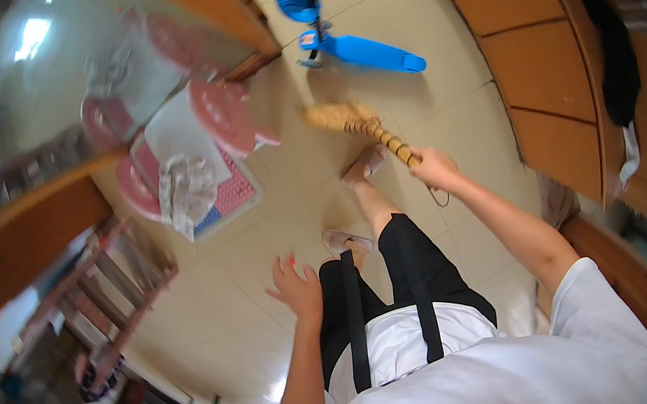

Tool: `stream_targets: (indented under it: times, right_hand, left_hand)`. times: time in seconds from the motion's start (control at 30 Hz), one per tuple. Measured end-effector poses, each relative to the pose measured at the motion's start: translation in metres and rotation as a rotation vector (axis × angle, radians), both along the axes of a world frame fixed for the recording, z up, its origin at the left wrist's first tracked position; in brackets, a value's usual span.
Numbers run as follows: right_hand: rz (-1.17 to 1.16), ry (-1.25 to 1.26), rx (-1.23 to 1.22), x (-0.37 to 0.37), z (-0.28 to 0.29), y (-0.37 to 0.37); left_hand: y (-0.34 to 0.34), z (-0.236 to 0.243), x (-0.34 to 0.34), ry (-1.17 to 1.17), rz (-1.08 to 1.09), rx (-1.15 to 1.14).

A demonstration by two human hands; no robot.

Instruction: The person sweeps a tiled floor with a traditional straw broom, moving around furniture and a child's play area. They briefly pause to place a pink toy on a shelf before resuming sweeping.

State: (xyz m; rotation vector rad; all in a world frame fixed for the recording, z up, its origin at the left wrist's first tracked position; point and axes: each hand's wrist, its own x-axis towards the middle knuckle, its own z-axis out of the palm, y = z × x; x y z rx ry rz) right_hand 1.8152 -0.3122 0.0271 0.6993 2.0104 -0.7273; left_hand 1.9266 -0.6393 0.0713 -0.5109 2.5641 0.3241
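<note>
My right hand [436, 169] is closed round the handle of a straw hand broom [388, 139], with a thin dark loop hanging below the grip. The broom slants up and left over the floor, and its yellowish bristle end is smeared by motion. I cannot tell whether the bristles touch the tiles. Beside my left thigh, my left hand [297, 288] is held in the air with its fingers spread, and nothing is in it.
A blue scooter [367, 53] stands ahead on the tiled floor [238, 280]. To the left are a pink and white child's seat [224, 120] with a crumpled cloth [189, 190] on it, and a pinkish rack [104, 294]. Wooden cabinets [536, 64] line the right side.
</note>
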Motion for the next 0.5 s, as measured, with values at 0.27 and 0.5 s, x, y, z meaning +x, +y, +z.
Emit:
stream_targets:
  times: [0.27, 0.5]
  right_hand:
    - [-0.218, 0.024, -0.188, 0.0, -0.069, -0.065]
    - [0.208, 0.244, -0.169, 0.215, -0.153, -0.202]
  left_hand:
    - [-0.038, 0.016, 0.247, -0.207, 0.63, -0.116]
    - [-0.018, 0.014, 0.354, -0.177, 0.846, 0.071]
